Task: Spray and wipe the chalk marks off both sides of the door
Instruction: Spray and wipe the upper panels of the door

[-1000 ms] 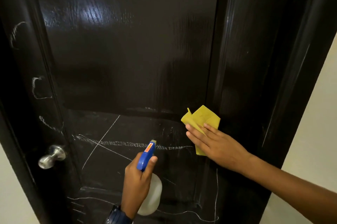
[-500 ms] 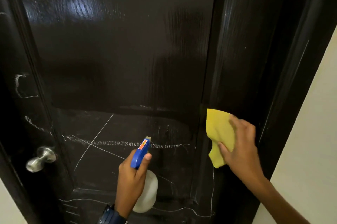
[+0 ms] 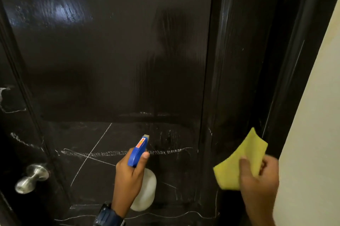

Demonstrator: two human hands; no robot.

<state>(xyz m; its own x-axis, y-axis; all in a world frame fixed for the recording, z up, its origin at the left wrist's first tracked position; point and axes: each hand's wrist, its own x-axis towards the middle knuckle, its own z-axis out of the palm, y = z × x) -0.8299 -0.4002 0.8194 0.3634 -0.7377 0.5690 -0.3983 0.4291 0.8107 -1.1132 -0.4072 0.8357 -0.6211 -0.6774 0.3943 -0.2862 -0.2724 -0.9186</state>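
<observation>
A glossy dark door (image 3: 110,56) fills the view. White chalk marks (image 3: 103,153) cross its lower panel, and more show on its left stile. The upper panel looks wet and streaked. My left hand (image 3: 128,176) grips a white spray bottle (image 3: 145,194) with a blue trigger head (image 3: 138,150), nozzle aimed at the lower panel. My right hand (image 3: 259,179) pinches a yellow cloth (image 3: 241,159) in front of the door's right stile, at the lower right. Whether the cloth touches the door I cannot tell.
A silver door knob (image 3: 31,178) sticks out at the lower left. The dark door frame (image 3: 294,60) runs down the right side, with a cream wall (image 3: 316,115) beyond it. A dark watch (image 3: 108,214) sits on my left wrist.
My right hand with the yellow cloth has swept from the panel's right edge down and right across the stile. The spray bottle has stayed in place. The view has shifted right.
</observation>
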